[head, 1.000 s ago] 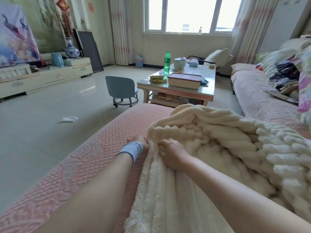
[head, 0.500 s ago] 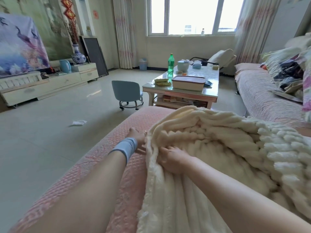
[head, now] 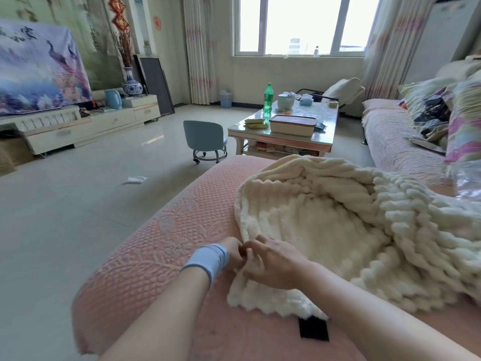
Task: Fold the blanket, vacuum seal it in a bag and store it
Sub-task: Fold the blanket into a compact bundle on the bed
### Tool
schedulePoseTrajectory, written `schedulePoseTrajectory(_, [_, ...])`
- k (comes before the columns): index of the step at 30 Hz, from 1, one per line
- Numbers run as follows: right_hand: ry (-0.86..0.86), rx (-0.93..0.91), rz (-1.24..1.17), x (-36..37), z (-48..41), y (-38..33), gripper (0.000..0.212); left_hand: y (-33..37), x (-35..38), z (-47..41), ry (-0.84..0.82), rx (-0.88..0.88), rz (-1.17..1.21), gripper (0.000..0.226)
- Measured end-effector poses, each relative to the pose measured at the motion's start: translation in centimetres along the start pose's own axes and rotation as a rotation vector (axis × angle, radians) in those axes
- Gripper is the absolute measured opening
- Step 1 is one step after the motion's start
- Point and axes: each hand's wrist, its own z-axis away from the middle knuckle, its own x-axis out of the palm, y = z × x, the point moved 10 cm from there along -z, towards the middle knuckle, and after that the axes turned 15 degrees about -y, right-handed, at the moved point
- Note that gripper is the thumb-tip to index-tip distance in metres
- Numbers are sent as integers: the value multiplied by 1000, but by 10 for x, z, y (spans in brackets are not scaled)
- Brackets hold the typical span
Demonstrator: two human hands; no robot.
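Observation:
A thick cream ribbed blanket (head: pixel 338 225) lies bunched on the pink quilted sofa seat (head: pixel 169 243), heaped high toward the right. My left hand (head: pixel 233 252), with a pale blue wristband, and my right hand (head: pixel 270 261) meet at the blanket's near left edge, and both pinch that edge between their fingers. A clear plastic bag (head: pixel 467 178) shows at the far right edge, partly cut off. A small black patch (head: pixel 313 329) lies on the seat just below the blanket's front corner.
A glass-topped coffee table (head: pixel 325 131) with a green bottle (head: pixel 267 97) and a lidded box stands ahead. A small blue wheeled stool (head: pixel 205 138) sits left of it. Another pink sofa (head: pixel 395 142) with piled bedding runs along the right. Tiled floor (head: pixel 78 191) lies left, with a white scrap.
Both hands have drawn back toward me along the blanket's left edge and come together. The blanket's front corner now lies flatter on the seat, and the view has pulled back.

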Motion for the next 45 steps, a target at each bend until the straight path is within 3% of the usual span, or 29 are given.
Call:
schedulePoseTrajectory(3, [-126,2,-59,28,25,-2,113,-7,4,23,52,10,115,22])
schedulePoseTrajectory(5, [-107,39,-49,31,37,0,114,-9,-11,46,115,-10,294,18])
schedulePoseTrajectory(7, [-2,91,-50,20,48,2,96,-14,-23,74,169,-54,399,19])
schedulePoseTrajectory(8, [58,113,-67,13,53,2,88,-16,-19,84,128,-93,386,20])
schedulePoseTrajectory(10, [108,139,-110,5,61,0,77,-20,16,105,-156,-220,271,20])
schedulePoseTrajectory(12, [63,142,-130,11,65,-7,71,-32,57,119,-450,-363,112,16])
schedulePoseTrajectory(13, [12,144,-134,18,67,-12,68,-39,63,114,-489,-406,-14,21])
schedulePoseTrajectory(14, [-41,149,-130,27,67,-16,67,-38,54,106,-401,-408,-157,31])
schedulePoseTrajectory(16, [-103,167,-102,42,69,-20,65,-10,9,98,54,-270,-337,29])
schedulePoseTrajectory(17, [-96,174,-81,45,70,-19,65,8,-4,99,231,-156,-304,25])
schedulePoseTrajectory(18, [-77,183,-54,46,72,-17,65,25,-7,100,307,-16,-231,27])
schedulePoseTrajectory(19, [-65,198,-24,46,75,-13,66,42,1,98,279,110,-201,33])
schedulePoseTrajectory(21, [-90,255,55,49,80,3,72,57,33,83,119,189,-267,52])
schedulePoseTrajectory(23, [-101,350,135,51,87,23,78,55,54,67,43,131,-434,64])
schedulePoseTrajectory(26, [17,475,132,39,95,53,54,45,63,48,42,90,-562,71])
schedulePoseTrajectory(29, [102,475,74,22,95,58,28,52,41,49,147,112,-521,52])
schedulePoseTrajectory(32, [195,384,156,-5,87,35,23,46,-17,60,332,41,-345,32])
schedulePoseTrajectory(35, [259,209,71,-15,76,10,29,18,-57,70,406,-148,-449,26])
schedulePoseTrajectory(38, [85,127,-165,17,68,19,56,2,-31,56,142,-282,-578,32])
schedulePoseTrajectory(41, [-53,190,-79,48,82,50,83,24,6,43,-71,-331,-728,58])
schedulePoseTrajectory(43, [-24,283,66,45,98,78,86,49,17,30,-81,-281,-719,87])
schedulePoseTrajectory(45, [-2,432,101,39,117,109,81,89,27,20,-3,-81,-698,100])
